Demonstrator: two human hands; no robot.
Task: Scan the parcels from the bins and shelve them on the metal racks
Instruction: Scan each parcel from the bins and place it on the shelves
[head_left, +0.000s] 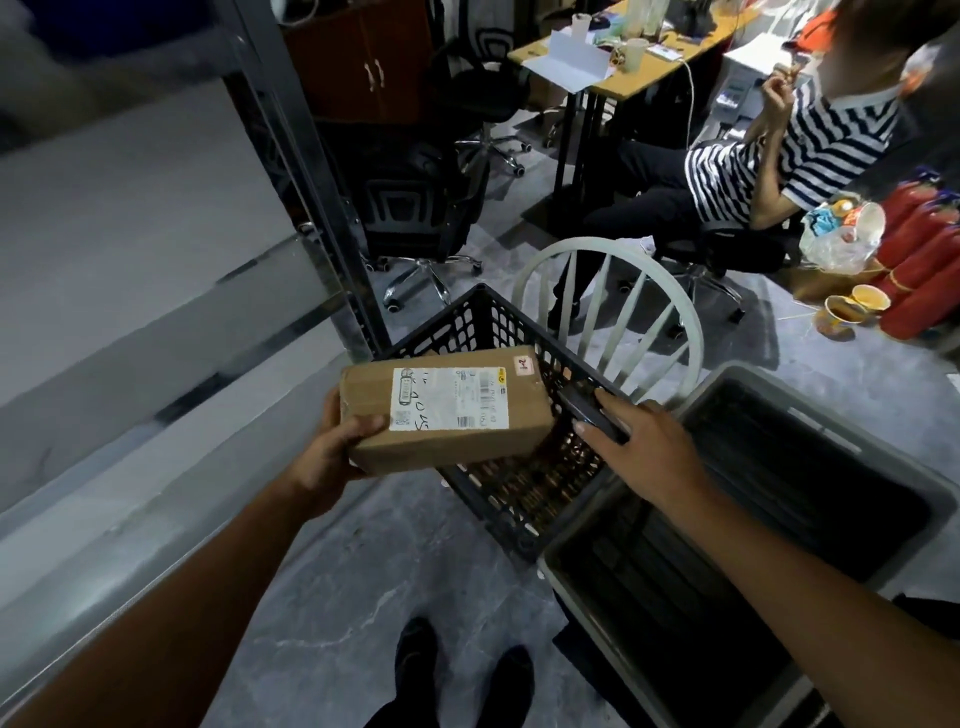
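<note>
Beside a metal rack (156, 322) at far left, a worker's left grip (332, 447) holds a brown cardboard parcel (447, 410) by its near end. The thumb lies on top and the white shipping label (447, 397) faces up. The parcel hangs in the air over the near corner of a black plastic crate (483, 322), resting on nothing.

To its right, the right grip (644, 441) is wrapped over a dark handheld device (587, 410), apparently the scanner, close by the parcel's far end. Further right sits a grey bin (779, 400).

The one-ended hold is the likely weak point: the unsupported far end could sag or twist out and drop into the crate or onto the floor. Handwriting across the label and shine on its surface may spoil a read, and an unscanned parcel could then reach the rack. The device, aimed beside the label rather than at it, may need re-aiming.
</note>
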